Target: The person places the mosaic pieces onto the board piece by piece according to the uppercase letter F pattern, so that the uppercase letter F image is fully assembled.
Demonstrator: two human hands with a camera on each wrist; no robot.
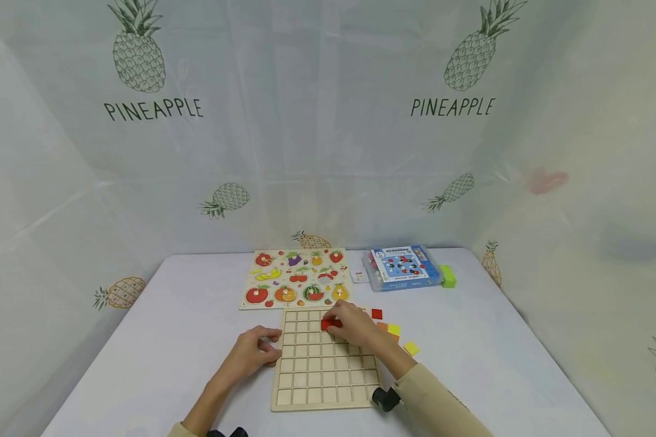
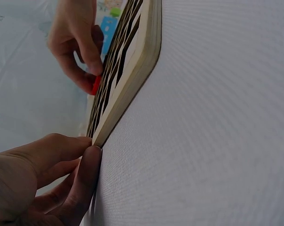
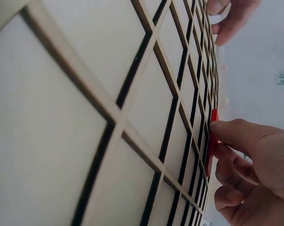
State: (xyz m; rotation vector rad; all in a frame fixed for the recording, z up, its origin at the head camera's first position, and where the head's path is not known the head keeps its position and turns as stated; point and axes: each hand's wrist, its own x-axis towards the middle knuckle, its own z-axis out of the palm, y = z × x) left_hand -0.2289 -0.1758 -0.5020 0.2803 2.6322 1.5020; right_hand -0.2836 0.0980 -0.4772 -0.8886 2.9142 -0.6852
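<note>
A wooden grid board [image 1: 328, 408] with rows of square cells lies on the table. At its left edge my left hand [image 1: 254, 350] grips the rim, thumb and fingertips meeting the wood in the left wrist view. My right hand [image 1: 351, 323] reaches over the upper part of the grid. Its thumb and fingers pinch a small red square tile [image 3: 214, 117], partly hidden behind the fingertips. More red [image 3: 208, 165] shows low on the grid just beside them. A loose red tile [image 1: 377, 314] lies off the board's upper right side.
Yellow tiles [image 1: 411, 348] and orange tiles [image 1: 382, 326] lie right of the board, partly behind the right forearm. Beyond the board lies a fruit puzzle [image 1: 276, 292]. A clear-lidded box [image 1: 404, 267] with a blue label and a green block [image 1: 447, 277] stand at the back right.
</note>
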